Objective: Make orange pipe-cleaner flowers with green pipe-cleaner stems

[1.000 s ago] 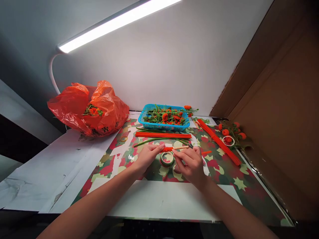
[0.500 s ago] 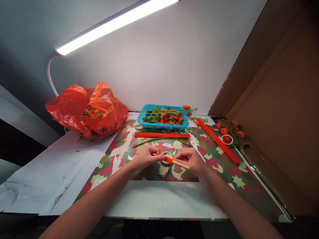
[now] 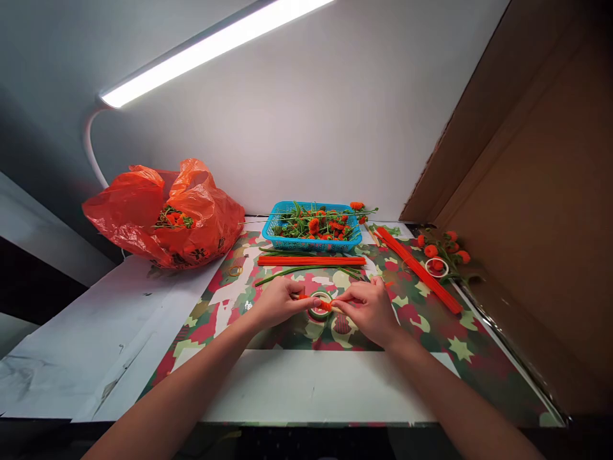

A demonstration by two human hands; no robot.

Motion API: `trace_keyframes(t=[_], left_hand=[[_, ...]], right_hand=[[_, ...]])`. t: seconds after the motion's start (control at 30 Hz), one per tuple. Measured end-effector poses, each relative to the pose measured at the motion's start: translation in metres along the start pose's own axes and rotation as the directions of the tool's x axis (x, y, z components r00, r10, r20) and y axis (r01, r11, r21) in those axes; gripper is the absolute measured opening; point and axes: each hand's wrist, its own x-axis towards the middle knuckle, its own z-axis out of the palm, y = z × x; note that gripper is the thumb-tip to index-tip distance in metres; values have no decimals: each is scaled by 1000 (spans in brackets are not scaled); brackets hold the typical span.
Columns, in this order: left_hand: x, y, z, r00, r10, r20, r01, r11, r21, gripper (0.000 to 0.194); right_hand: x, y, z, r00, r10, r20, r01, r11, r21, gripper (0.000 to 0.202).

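Pinching a fuzzy, bright orange coil (image 3: 325,306) between both hands here, right around the middle of the white table (image 3: 86,345) with its camouflage-patterned sheet (image 3: 272,332). The left hand (image 3: 280,303) is closing snugly, thumb lying over the coil's left stretch, so a good part of it is hiding under there. The right hand (image 3: 371,313) is bringing thumb and fingertips together at the other end, remaining fingers curling loosely. Can't tell how much fuzz that pinch is actually catching.

A pale, thin wooden stick (image 3: 338,310) is barely peeking out by those fingertips; the rest is hiding. The coil's long axis is running left to right, sloping a bit, with the right end pointing slightly towards the wearer. A round green tape roll (image 3: 316,316) is sitting right behind it in view, partly blocked, and I can't say if they're touching.

Flowers in the crinkly red plastic bag (image 3: 211,220) are mostly hiding too, and the long white lamp (image 3: 215,54) is running off the top edge.
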Motion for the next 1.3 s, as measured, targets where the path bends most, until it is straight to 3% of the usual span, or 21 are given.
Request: trace_keyframes(t=[0.17, 0.27, 0.43, 0.73, 0.83, 1.0, 1.13, 1.2, 1.3], left_hand=[[0, 1, 1, 999, 10, -40, -10, 1000, -9, 60], [-1, 3, 3, 991, -3, -134, 2, 1000, -7, 59], [-4, 9, 6, 961, -61, -270, 47, 997, -58, 56], [-8, 13, 12, 940, -55, -336, 36, 997, -63, 55], [-7, 13, 12, 931, -107, -348, 67, 990, -124, 56], [-4, 9, 15, 940, -223, -258, 129, 933, -336, 56], [-2, 5, 19, 953, -293, -75, 207, 811, -548, 58], [-2, 4, 19, 959, -284, 13, 235, 766, -598, 58], [-1, 4, 17, 973, -221, 59, 210, 762, -613, 59]], right_hand=[[0, 2, 0, 983, -165, -80, 157, 983, -93, 28], [-1, 2, 1, 961, -236, -141, 210, 961, -178, 23], [-6, -3, 8, 963, -202, -180, 172, 970, -171, 21], [-11, -9, 17, 961, -138, -240, 137, 990, -21, 16], [-11, -10, 17, 958, -152, -242, 154, 988, -10, 15], [-10, -13, 14, 944, -177, -279, 168, 984, -56, 13], [-10, -11, 10, 940, -197, -277, 200, 980, -18, 16], [-10, -8, 9, 947, -195, -254, 211, 977, 38, 19], [-6, -2, 5, 975, -134, -174, 167, 968, 186, 25]])
